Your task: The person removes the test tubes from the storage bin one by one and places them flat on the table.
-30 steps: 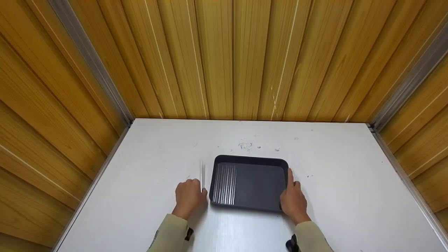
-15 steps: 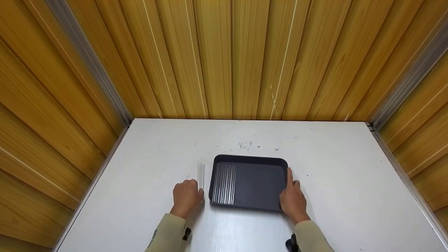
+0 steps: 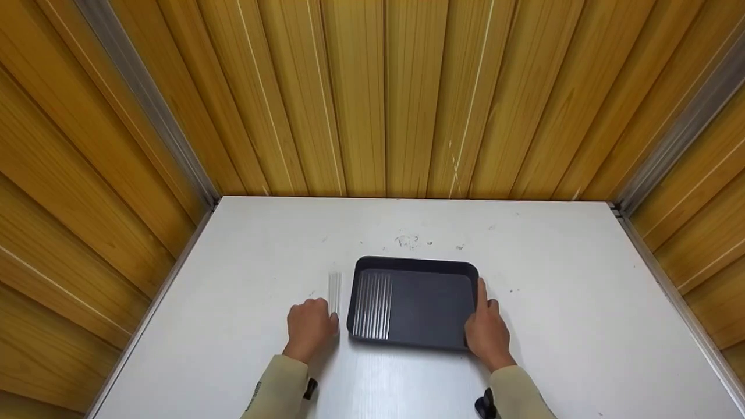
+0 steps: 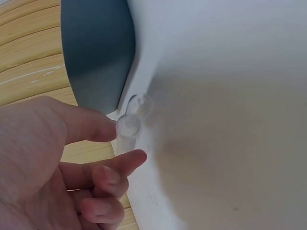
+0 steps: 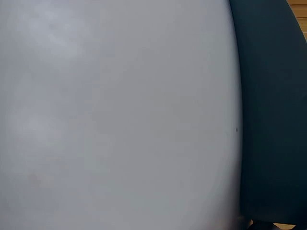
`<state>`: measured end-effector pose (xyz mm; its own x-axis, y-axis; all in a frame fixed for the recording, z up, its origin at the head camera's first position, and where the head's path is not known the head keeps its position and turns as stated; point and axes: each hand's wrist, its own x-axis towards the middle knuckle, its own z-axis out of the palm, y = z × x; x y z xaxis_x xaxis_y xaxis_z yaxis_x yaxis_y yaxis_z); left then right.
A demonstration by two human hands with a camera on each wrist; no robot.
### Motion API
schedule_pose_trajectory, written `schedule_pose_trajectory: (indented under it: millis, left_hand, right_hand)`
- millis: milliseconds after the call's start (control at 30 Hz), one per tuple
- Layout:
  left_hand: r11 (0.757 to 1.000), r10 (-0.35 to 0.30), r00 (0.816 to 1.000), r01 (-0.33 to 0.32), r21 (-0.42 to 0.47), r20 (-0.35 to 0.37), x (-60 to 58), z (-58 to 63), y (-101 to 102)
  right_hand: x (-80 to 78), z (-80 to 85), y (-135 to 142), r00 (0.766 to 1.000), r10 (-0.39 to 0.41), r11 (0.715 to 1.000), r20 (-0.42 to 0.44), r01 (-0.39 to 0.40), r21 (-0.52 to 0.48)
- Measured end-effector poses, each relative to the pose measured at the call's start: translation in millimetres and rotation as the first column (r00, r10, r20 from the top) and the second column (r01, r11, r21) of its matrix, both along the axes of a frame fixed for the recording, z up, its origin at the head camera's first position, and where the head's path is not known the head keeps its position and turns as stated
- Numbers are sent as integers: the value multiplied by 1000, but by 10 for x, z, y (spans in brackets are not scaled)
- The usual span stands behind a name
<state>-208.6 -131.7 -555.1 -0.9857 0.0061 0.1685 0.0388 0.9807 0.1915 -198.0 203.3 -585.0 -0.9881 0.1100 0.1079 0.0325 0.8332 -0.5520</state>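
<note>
A dark grey rectangular tray (image 3: 433,305) lies on the white table, with a row of clear tubes (image 3: 372,305) side by side along its left end. Left of the tray, my left hand (image 3: 310,329) is low over the table. Its thumb and index finger pinch the near end of a clear tube (image 4: 128,127), and a second tube (image 4: 142,103) is right beside it. These tubes point away from me in the head view. My right hand (image 3: 488,334) grips the tray's right side, index finger straight along the rim. The right wrist view shows the tray's outer wall (image 5: 273,115) but not the fingers.
The white table (image 3: 262,256) has dark scuff marks (image 3: 407,240) behind the tray. Wood-patterned panels (image 3: 384,99) enclose the back and both sides, with grey metal posts (image 3: 145,93) in the corners.
My left hand has shifted slightly left with the tube, which was blurred a second ago and is now sharp beside another. The right hand and the tray have stayed in place.
</note>
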Motion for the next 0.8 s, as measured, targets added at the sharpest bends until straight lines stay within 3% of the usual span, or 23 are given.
schedule_pose_trajectory:
  millis: [800]
  left_hand:
    - [1000,20,999,-20,2,33,39,68,-7]
  right_hand:
    - [-23,8,0,997,-23,1000,69,24,-14]
